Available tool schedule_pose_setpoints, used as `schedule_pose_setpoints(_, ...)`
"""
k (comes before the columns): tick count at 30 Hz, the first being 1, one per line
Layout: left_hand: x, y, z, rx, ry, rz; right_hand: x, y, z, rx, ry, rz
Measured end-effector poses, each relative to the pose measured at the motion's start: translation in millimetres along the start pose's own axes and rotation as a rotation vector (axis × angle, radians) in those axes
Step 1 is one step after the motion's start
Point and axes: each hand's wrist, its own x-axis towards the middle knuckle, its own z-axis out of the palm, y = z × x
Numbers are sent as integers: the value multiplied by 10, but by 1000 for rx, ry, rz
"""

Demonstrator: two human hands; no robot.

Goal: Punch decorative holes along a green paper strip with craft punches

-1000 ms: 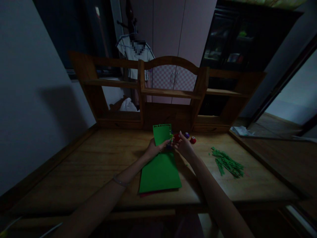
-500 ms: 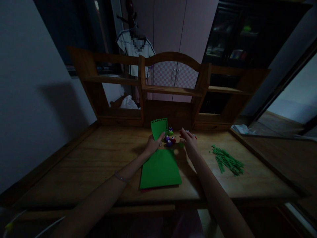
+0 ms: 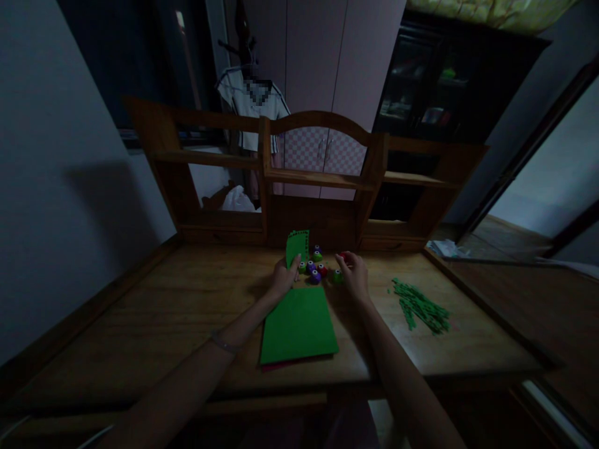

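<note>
**On the tabletop, your left hand holds a narrow green card and your right hand a small red piece**

In the head view, your left hand [image 3: 283, 277] is closed on the lower part of the narrow green card [image 3: 297, 244], with the thumb over its face and the fingers behind. The card stands tilted up from the tabletop [image 3: 178, 293], and a row of dark little marks runs along its top and right edges.

Your right hand [image 3: 354, 274] is just to the right, palm down, its thumb and fingers drawn nearly together around the small red piece [image 3: 343, 255], which is mostly hidden by them.

Between your hands lies a loose cluster of small round pieces with pale, dark-centred tops: purple ones [image 3: 315, 276], a red one [image 3: 322, 270] and green ones [image 3: 317, 256]. One more green piece [image 3: 337, 276] sits just beside your right hand, below its fingertips.

Nearer to you, a large green sheet [image 3: 299, 325] lies flat, with a pinkish-red edge [image 3: 276, 366] showing beneath it. Well to the right is a heap of thin green strips [image 3: 421, 307]. A wooden shelf unit [image 3: 321, 178] rises at the back of the tabletop, and a white shirt [image 3: 253, 109] hangs beyond it.
</note>
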Motion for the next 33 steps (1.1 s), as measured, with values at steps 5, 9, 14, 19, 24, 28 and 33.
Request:
schedule_pose_setpoints(5,12,11,2,10,-1,-2,-65,39,38,-65,-106,-37)
schedule_pose_setpoints(9,-40,98,7,-58,-47,26,-105,48,48,-77,-133,-13)
schedule_pose_setpoints(14,-86,176,12,-114,-78,7,-124,25,50,-114,-185,-22)
schedule_pose_setpoints(19,-49,145,3,-110,-80,-6,-113,38,63,-157,-205,-61)
schedule_pose_setpoints(24,2,67,-7,-82,-54,8,-97,88,85,-218,-217,-68)
schedule_pose_setpoints(28,47,-5,-22,-109,-66,-57,-113,70,61,-286,-217,-108)
schedule_pose_setpoints(33,69,-37,-41,-146,-40,-76,-155,-20,-24,-355,-153,-147)
